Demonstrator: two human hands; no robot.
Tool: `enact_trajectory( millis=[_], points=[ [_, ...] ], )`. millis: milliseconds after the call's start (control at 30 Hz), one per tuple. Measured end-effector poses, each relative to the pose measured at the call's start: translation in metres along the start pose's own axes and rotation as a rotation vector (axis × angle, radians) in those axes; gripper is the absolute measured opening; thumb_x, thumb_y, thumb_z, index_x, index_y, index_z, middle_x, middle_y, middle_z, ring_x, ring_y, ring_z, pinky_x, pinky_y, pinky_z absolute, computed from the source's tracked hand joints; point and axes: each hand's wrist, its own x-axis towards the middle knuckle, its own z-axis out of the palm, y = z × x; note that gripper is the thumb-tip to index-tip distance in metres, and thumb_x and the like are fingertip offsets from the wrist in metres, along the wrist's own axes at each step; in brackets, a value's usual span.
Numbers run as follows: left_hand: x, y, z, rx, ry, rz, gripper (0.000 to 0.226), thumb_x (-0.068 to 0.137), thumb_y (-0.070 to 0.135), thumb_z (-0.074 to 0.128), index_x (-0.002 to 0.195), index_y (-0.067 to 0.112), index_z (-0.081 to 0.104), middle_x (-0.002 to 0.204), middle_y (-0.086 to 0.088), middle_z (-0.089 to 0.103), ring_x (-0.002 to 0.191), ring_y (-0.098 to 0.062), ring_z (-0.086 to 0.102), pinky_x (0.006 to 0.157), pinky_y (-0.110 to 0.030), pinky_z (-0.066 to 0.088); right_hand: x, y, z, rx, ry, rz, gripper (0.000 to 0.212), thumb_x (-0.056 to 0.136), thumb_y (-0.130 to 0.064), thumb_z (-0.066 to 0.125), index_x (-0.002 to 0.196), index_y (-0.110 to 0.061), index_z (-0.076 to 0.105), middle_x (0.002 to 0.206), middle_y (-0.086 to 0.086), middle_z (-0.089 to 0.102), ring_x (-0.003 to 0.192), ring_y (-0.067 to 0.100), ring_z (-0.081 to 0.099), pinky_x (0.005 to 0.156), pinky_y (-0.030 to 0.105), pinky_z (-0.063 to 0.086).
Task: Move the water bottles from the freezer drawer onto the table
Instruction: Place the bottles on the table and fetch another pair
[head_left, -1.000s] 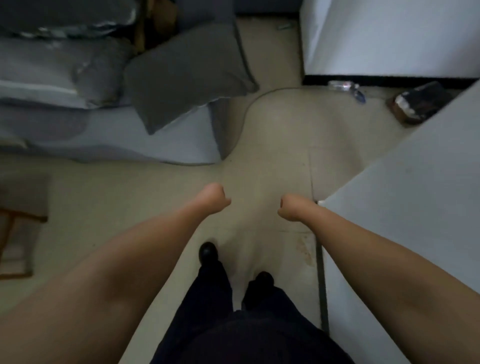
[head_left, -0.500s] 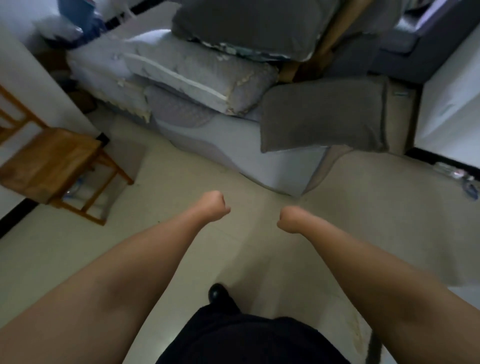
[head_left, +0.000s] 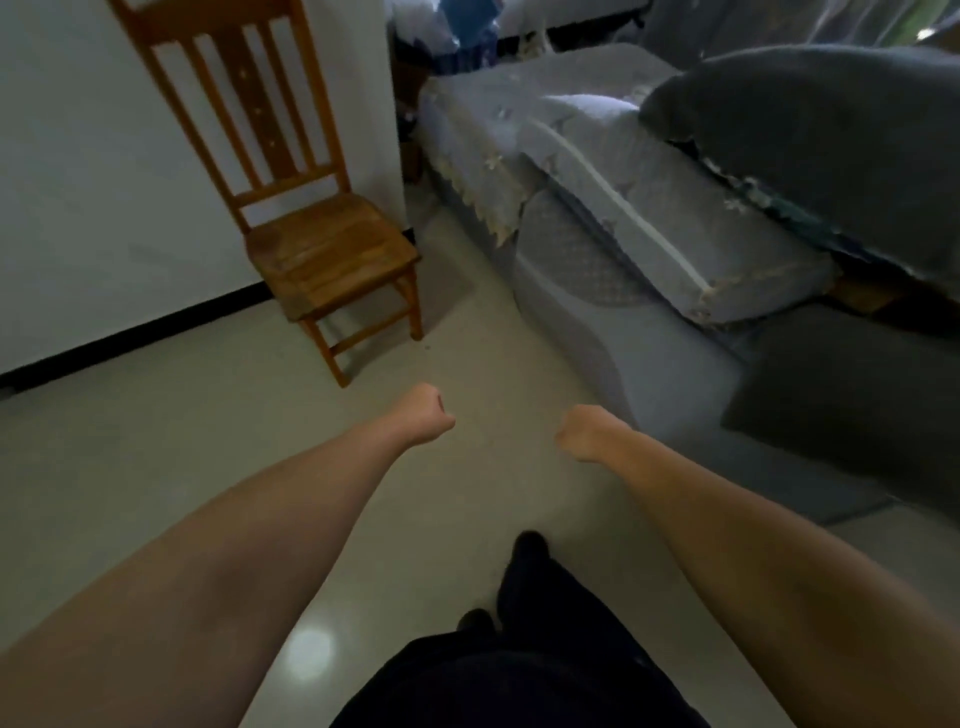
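Both fists, left hand (head_left: 426, 414) and right hand (head_left: 581, 432), stay curled and empty as the view swings from the white appliance to a chair (head_left: 311, 234), so no bottle is in hand yet.

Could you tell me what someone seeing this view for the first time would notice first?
Most striking are the two bare forearms reaching forward over the pale floor, the left hand and right hand both curled into fists and holding nothing. Next comes the wooden chair standing against the white wall at upper left. To the right, grey cushions lie piled on a sofa; no bottles, freezer or table are in view.
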Motion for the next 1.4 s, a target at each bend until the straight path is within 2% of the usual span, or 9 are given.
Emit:
enact_trajectory(
  millis=[233,433,500,633,733,900,1100,1300,1400],
  points=[
    [0.037,-0.076,-0.055,-0.145,0.069,-0.143,0.023,0.09,0.024,0.057,0.097,0.003,0.061,0.095,-0.012,0.06,0.086,-0.025,0.056,0.079,-0.036,0.048,0.072,-0.11,-0.02,-0.203,-0.069,-0.174,0.034,0.094,-0.019,0.047,0.121,-0.002,0.06,0.123,0.018,0.061,0.115,0.034,0.057,0.091,0.036,0.046],
    [0.087,-0.154,-0.132,-0.229,0.123,-0.308,0.024,0.09,0.022,0.055,0.095,0.0,0.064,0.1,-0.017,0.066,0.095,-0.031,0.062,0.077,-0.034,0.047,0.156,-0.238,-0.062,-0.292,-0.115,-0.316,0.039,0.097,-0.018,0.038,0.127,0.0,0.056,0.131,0.017,0.056,0.119,0.034,0.054,0.097,0.036,0.045],
    [0.098,-0.178,-0.161,-0.248,0.149,-0.357,0.019,0.089,0.022,0.055,0.083,0.005,0.062,0.091,-0.014,0.067,0.092,-0.029,0.063,0.078,-0.034,0.048,0.178,-0.283,-0.074,-0.33,-0.113,-0.352,0.037,0.096,-0.017,0.041,0.126,-0.001,0.056,0.127,0.017,0.058,0.118,0.034,0.055,0.096,0.037,0.047],
    [0.111,-0.229,-0.209,-0.303,0.237,-0.471,0.028,0.087,0.02,0.055,0.06,0.014,0.05,0.064,-0.005,0.051,0.067,-0.022,0.052,0.058,-0.027,0.035,0.215,-0.377,-0.084,-0.491,-0.139,-0.511,0.03,0.094,-0.015,0.041,0.113,-0.004,0.061,0.121,0.014,0.062,0.108,0.032,0.06,0.09,0.038,0.05],
    [0.107,-0.27,-0.227,-0.345,0.258,-0.552,0.017,0.09,0.021,0.055,0.078,0.009,0.059,0.081,-0.01,0.056,0.077,-0.024,0.053,0.065,-0.028,0.039,0.217,-0.444,-0.084,-0.578,-0.15,-0.625,0.026,0.092,-0.022,0.049,0.108,-0.009,0.064,0.114,0.011,0.063,0.107,0.032,0.06,0.087,0.036,0.047],
    [0.09,-0.348,-0.244,-0.443,0.273,-0.714,0.036,0.095,0.025,0.052,0.118,-0.002,0.06,0.118,-0.018,0.061,0.113,-0.033,0.056,0.093,-0.037,0.045,0.225,-0.549,-0.056,-0.722,-0.217,-0.744,0.031,0.093,-0.019,0.046,0.112,-0.004,0.065,0.118,0.014,0.065,0.095,0.028,0.061,0.075,0.028,0.044],
    [0.068,-0.457,-0.281,-0.456,0.284,-0.767,0.036,0.094,0.025,0.051,0.116,-0.002,0.06,0.118,-0.019,0.063,0.109,-0.032,0.059,0.092,-0.036,0.046,0.213,-0.666,-0.01,-0.763,-0.164,-0.837,0.037,0.095,-0.021,0.042,0.123,-0.002,0.058,0.129,0.017,0.058,0.115,0.031,0.057,0.092,0.033,0.046],
    [0.03,-0.571,-0.353,-0.471,0.395,-0.792,0.036,0.094,0.025,0.054,0.12,0.001,0.059,0.123,-0.017,0.06,0.115,-0.031,0.056,0.094,-0.035,0.045,0.177,-0.799,0.026,-0.761,-0.145,-0.892,0.039,0.097,-0.018,0.042,0.128,0.002,0.054,0.136,0.019,0.053,0.122,0.032,0.052,0.097,0.032,0.043],
    [0.012,-0.62,-0.373,-0.506,0.446,-0.829,0.036,0.093,0.024,0.054,0.12,0.0,0.058,0.125,-0.017,0.058,0.116,-0.032,0.055,0.095,-0.036,0.044,0.159,-0.853,0.041,-0.77,-0.129,-0.939,0.037,0.096,-0.02,0.041,0.126,-0.002,0.055,0.133,0.015,0.054,0.119,0.031,0.053,0.091,0.03,0.043]
  ],
)
